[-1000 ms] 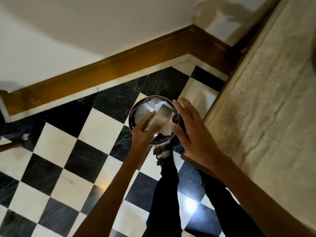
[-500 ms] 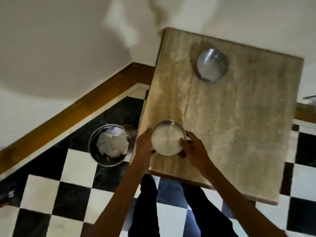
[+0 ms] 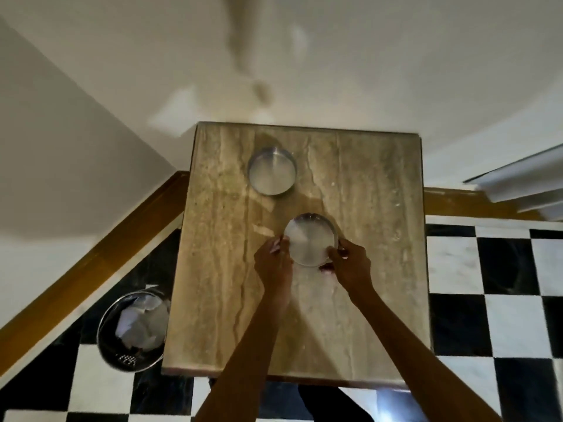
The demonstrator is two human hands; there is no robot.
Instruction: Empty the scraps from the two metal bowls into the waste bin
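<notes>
A round metal bowl (image 3: pixel 309 237) sits at the middle of the marble table (image 3: pixel 377 269), its inside bare. My left hand (image 3: pixel 272 263) grips its left rim and my right hand (image 3: pixel 350 266) grips its right rim. A second metal bowl (image 3: pixel 272 175) stands farther back on the table, also showing a bare inside. The waste bin (image 3: pixel 122 357), a perforated metal one, stands on the floor by the table's near left corner and holds white crumpled scraps (image 3: pixel 141 325).
The table stands against a white wall with a brown skirting board (image 3: pixel 91 263). Black and white checkered floor tiles (image 3: pixel 502 315) lie left and right of it. A white ledge (image 3: pixel 518 178) juts in at the right. My dark trouser legs show below the table's near edge.
One second ago both hands tipped the bowl over the bin. Since then they carried it to the table's near left edge, then farther in to the middle. My view swung from floor to table.
</notes>
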